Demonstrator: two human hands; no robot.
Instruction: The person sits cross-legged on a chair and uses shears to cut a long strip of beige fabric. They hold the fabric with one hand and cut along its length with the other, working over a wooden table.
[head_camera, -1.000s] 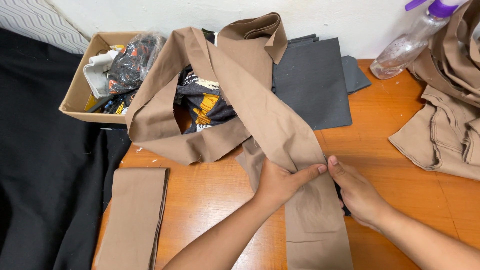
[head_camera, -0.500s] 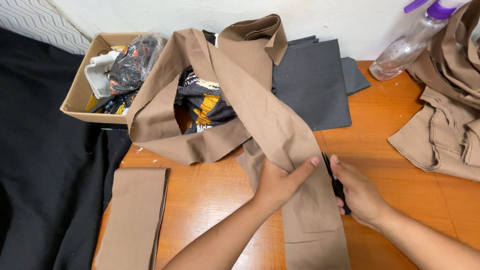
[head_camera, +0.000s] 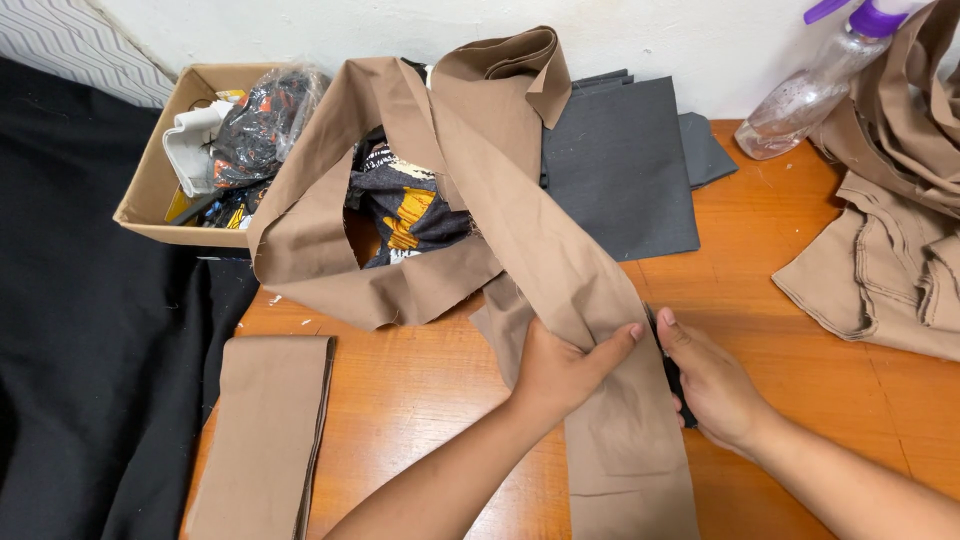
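Observation:
A long tan fabric strip (head_camera: 520, 230) loops from the back of the orange wooden table (head_camera: 800, 250) down to the front edge. My left hand (head_camera: 562, 372) presses flat on the strip's left side, thumb stretched across the cloth. My right hand (head_camera: 712, 385) rests at the strip's right edge, fingers curled over a dark narrow object (head_camera: 668, 365) that is mostly hidden beneath them.
A folded tan piece (head_camera: 265, 430) lies at the front left. Black cloth (head_camera: 90, 330) covers the left side. A cardboard box (head_camera: 165, 175) of odds and ends, dark grey fabric (head_camera: 620, 170), patterned cloth (head_camera: 410, 205), a spray bottle (head_camera: 810, 85) and tan garments (head_camera: 890, 240) sit further back.
My hands have drawn slightly apart, the right sliding to the strip's right edge over the dark object. The strip has shifted a little under my left hand.

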